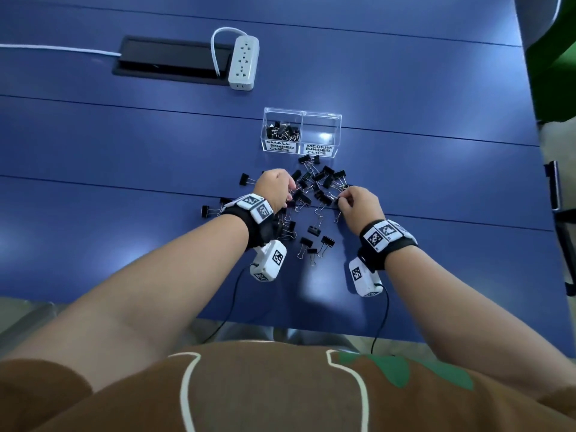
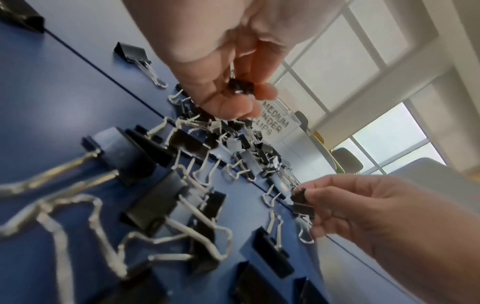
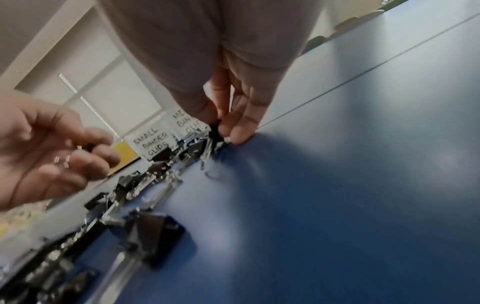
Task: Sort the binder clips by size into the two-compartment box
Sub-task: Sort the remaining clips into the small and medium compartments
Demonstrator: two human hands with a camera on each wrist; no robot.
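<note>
A clear two-compartment box (image 1: 338, 120) stands on the blue table. Its left compartment, labelled SMALL BINDER CLIPS (image 1: 281, 130), holds several black clips. The right one, labelled MEDIUM, shows no clips. In front of it lies a scattered pile of black binder clips (image 1: 324, 179). My left hand (image 1: 290, 195) hovers over the pile's left side and pinches a small black clip (image 2: 240, 86) between thumb and fingers. At the pile's right edge my right hand (image 1: 341, 201) pinches another black clip (image 2: 302, 203), low over the table; that clip (image 3: 217, 131) also shows in the right wrist view.
A white power strip (image 1: 243, 62) and a black cable hatch (image 1: 171, 59) lie at the back left. More loose clips (image 1: 313, 241) lie nearer me, between my wrists. A dark chair frame (image 1: 556, 191) stands past the table's right edge.
</note>
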